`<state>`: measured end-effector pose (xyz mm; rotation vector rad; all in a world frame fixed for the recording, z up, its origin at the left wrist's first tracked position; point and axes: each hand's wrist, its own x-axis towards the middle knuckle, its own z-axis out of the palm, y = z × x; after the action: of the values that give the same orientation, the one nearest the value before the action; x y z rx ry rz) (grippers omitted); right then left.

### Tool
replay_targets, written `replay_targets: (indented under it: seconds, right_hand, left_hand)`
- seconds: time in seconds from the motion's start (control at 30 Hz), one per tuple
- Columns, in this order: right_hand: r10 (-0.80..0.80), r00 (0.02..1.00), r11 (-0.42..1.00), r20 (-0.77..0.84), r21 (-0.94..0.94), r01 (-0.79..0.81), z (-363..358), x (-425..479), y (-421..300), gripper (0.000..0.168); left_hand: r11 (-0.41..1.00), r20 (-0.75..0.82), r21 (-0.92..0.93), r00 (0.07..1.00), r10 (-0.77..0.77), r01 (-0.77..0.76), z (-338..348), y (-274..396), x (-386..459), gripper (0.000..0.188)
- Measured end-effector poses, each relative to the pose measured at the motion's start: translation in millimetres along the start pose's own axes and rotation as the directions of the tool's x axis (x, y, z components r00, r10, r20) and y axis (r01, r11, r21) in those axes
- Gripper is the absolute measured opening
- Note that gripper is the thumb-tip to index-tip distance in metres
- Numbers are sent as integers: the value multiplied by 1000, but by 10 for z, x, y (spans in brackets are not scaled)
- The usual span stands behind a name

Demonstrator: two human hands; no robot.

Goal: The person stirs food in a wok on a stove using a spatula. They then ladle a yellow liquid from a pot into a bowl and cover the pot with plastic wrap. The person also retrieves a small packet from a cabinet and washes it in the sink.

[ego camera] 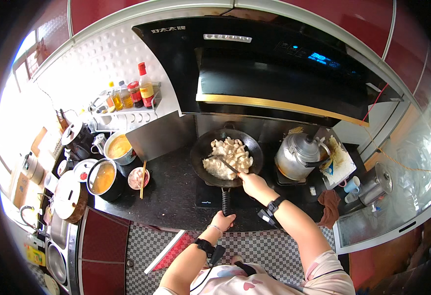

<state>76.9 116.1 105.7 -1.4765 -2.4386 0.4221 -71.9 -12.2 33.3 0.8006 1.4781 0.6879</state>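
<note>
A black wok (197, 156) sits on a flat black cooktop (205, 197), holding pale chopped food pieces (234, 147) in bubbling liquid. My left hand (223, 222) is closed around the wok's ribbed black handle (226, 201). With my right hand (251, 184) I grip a dark-handled spatula (228, 164), whose far end reaches into the food; its blade is mostly hidden there. Left of the wok stands a small bowl of pale pink raw pieces (136, 179), with wooden chopsticks (142, 180) laid across it.
An aluminium kettle (294, 156) stands right of the wok, with a brown cloth (329, 208) near the counter edge. Two pots of orange-yellow liquid (104, 179) (119, 146) stand left. A metal splash panel (162, 138) rises behind. The black range hood (274, 77) overhangs the cooktop.
</note>
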Motion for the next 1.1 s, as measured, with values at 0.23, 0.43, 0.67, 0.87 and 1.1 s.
replay_targets:
  seconds: [0.23,0.43,0.67,0.87,1.1]
  right_hand:
    - [37,999,999,20,11,-37,-143,-604,130,25]
    - [226,963,920,-145,357,-162,-422,-681,234,23]
    - [531,844,613,-74,722,-322,-78,-266,890,27]
    - [502,784,71,365,886,-458,195,-260,636,26]
    - [413,818,159,401,852,-499,246,-455,214,27]
  left_hand:
    - [1000,2,9,1000,-18,18,16,90,-52,27]
    - [999,10,-31,999,-32,32,57,93,-73,24]
    - [1000,22,-3,1000,-19,19,69,84,-46,24]
    - [999,58,-42,998,-15,17,84,96,-45,25]
    - [999,47,0,998,-40,41,55,161,-96,26]
